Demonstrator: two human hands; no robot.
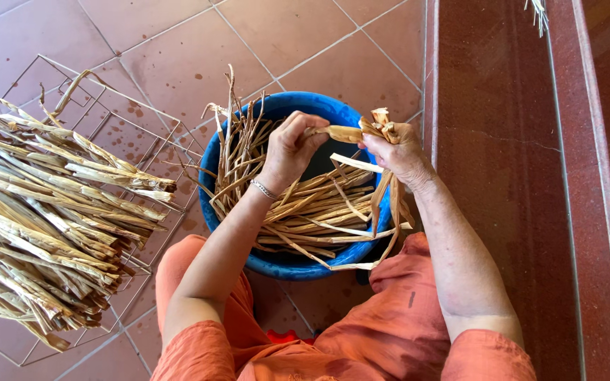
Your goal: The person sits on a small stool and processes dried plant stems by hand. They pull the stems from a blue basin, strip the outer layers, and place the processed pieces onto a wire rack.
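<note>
My left hand pinches one end of a flat tan dried leaf strip above a blue plastic basin. My right hand grips a small bunch of the same strips, their ends sticking up past my fingers and their tails hanging down over the basin's rim. The basin holds several wet-looking dried strips, some poking up over its far-left edge. A thin metal bracelet sits on my left wrist.
A big heap of dried leaf strips lies on a wire rack at the left on the red tiled floor. A polished dark red stone step runs along the right. My knees in orange cloth are at the bottom.
</note>
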